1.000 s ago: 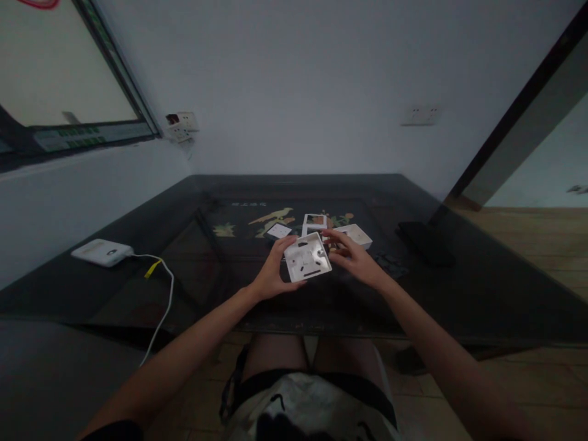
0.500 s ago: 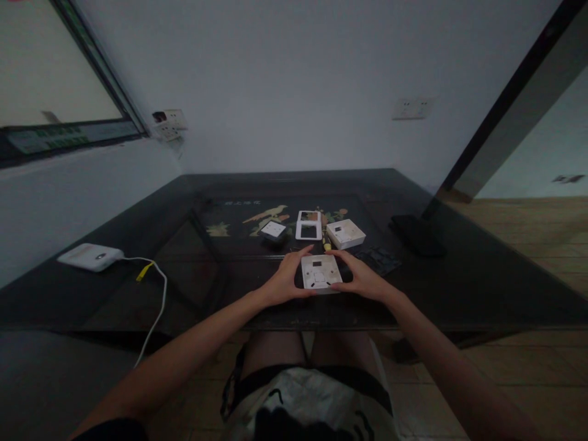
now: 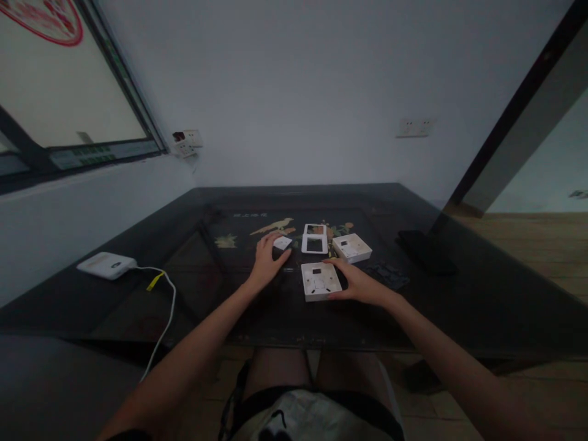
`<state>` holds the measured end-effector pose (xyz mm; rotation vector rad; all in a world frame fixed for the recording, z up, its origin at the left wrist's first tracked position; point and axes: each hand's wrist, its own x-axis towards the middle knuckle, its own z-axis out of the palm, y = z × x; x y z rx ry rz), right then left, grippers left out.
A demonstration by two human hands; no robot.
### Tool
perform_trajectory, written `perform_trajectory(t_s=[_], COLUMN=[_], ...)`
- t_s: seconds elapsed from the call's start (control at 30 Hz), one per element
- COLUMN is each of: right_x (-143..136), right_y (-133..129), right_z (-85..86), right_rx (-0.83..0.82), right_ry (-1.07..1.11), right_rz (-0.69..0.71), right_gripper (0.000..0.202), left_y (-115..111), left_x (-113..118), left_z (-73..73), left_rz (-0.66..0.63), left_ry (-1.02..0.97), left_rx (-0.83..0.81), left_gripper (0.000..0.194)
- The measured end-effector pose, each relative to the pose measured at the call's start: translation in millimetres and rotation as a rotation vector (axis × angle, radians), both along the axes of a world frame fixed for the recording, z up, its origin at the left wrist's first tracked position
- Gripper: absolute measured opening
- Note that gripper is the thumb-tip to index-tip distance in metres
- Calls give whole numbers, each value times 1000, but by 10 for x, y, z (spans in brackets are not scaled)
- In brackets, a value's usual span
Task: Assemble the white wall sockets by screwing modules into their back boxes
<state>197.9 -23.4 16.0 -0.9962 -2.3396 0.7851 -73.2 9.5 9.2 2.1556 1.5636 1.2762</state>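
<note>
A square white open box [image 3: 320,283] lies on the dark table near its front edge. My right hand [image 3: 356,283] grips its right side, thumb at the near edge and fingers at the far edge. Farther off to the left, my left hand [image 3: 267,260] curls around a small dark piece with a white top [image 3: 282,242], fingers on its far side and thumb on its near side. Beyond the box are two white frames [image 3: 315,244], one behind the other. A second white box [image 3: 352,248] sits to their right.
A white device [image 3: 108,265] with a white cable [image 3: 171,318] and yellow tag lies at the left of the table [image 3: 220,202]. Dark flat pieces [image 3: 388,274] and a black object [image 3: 425,252] are at the right. Sockets [image 3: 413,128] are on the wall.
My left hand has let go of the near white box and moved away to the left, onto the small dark piece. My right hand remains on the box. The view has tilted slightly upward.
</note>
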Motion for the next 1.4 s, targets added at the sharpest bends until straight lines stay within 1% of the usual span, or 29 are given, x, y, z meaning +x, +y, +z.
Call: perform_trajectory(t_s=[0.03,0.1,0.17,0.23,0.3,0.37,0.5,0.67,0.77,0.97,1.13,1.27,1.33,1.4], right_x=[-5,0,29,77,131,173,215,254,260,221,195,170,164,164], right_y=[27,64,71,48,5,-38,-85,-93,-96,-81,-82,-102,-107,-101], right_z=[16,41,57,69,82,94,114,154,169,127,130,141,138,134], right_rx=[-3,-18,-47,-82,-107,-124,-148,-164,-171,-134,-146,-149,-145,-149], right_ry=[-16,-37,-48,-66,-90,-108,-118,-78,-57,-64,-79,-79,-64,-33], right_rz=[11,28,31,19,7,6,44,115,108,120,127,133,130,117], right_gripper=[80,81,83,87,90,92,95,95,94,89,92,94,96,96], left_y=[128,342,464,499,488,474,483,494,504,556,564,553,527,472], left_x=[-26,-45,-40,-41,-60,-88,-123,-160,-196,-233,-218,-206,-193,-163], left_z=[-22,-98,-186,-252,-280,-277,-258,-272,-287,-328,-340,-286,-222,-137], left_rz=[92,219,276,288,291,292,255,203,181,186,185,169,139,81], left_ry=[18,59,99,140,177,208,273,354,384,367,308,264,234,199], left_rx=[-46,-166,-233,-244,-230,-214,-184,-174,-193,-204,-191,-149,-99,-22], left_gripper=[49,60,70,75,76,78,81,85,90,90,79,72,71,73])
